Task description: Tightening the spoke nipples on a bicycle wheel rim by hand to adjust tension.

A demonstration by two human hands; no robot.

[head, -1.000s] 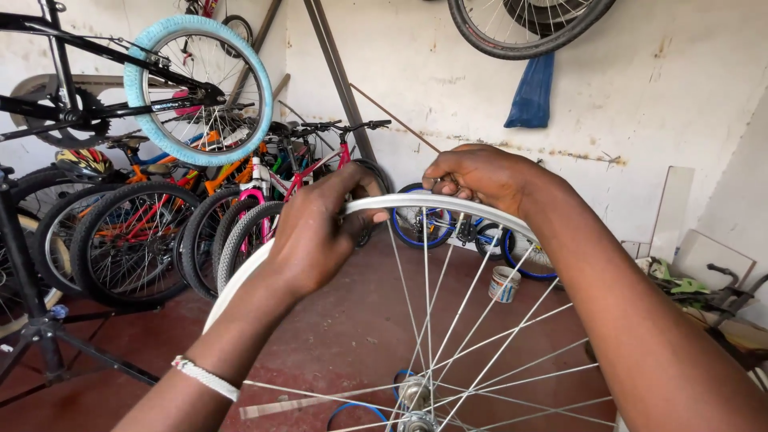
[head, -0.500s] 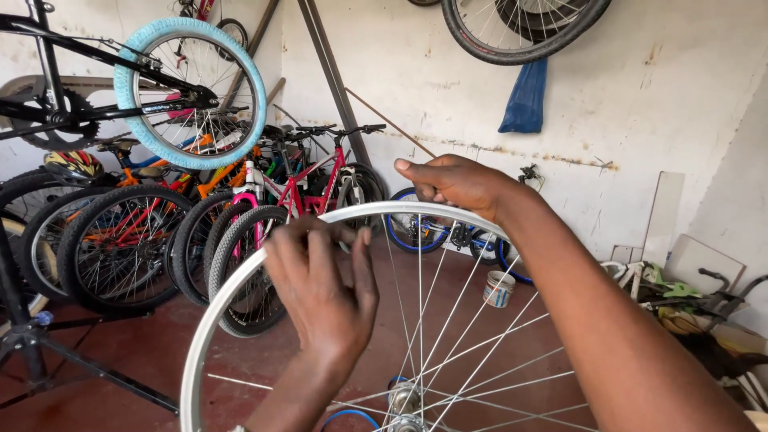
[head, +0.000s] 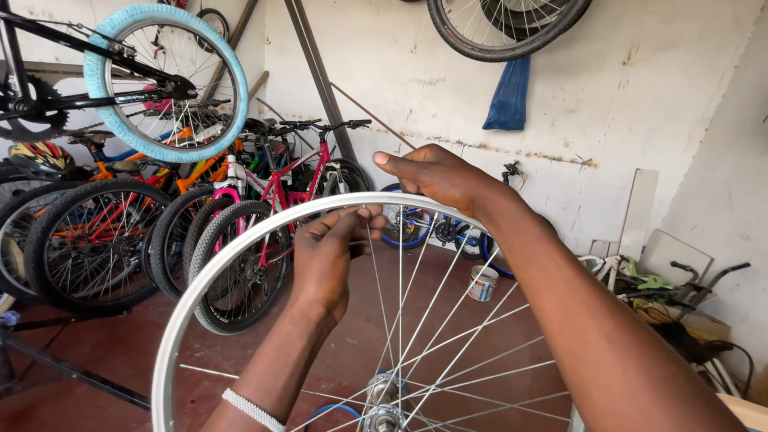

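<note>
A bare silver bicycle wheel rim (head: 210,272) with thin spokes stands upright close in front of me, its hub (head: 384,416) at the bottom edge. My left hand (head: 332,260) reaches through inside the rim, fingers pinched on a spoke (head: 374,280) just under the top of the rim. My right hand (head: 432,176) rests over the top of the rim from outside, fingertips pressed together at the spoke's end. A white band sits on my left wrist.
A row of bicycles (head: 160,232) fills the left side. A bicycle with a light-blue tyre (head: 164,80) hangs on a stand at upper left. A black-tyred wheel (head: 504,28) and blue cloth (head: 506,94) hang on the white wall. A small paint can (head: 482,282) stands on the red floor.
My left hand has come off the outside of the rim and moved inside it, now pinching a spoke. My right hand has stayed on the rim's top.
</note>
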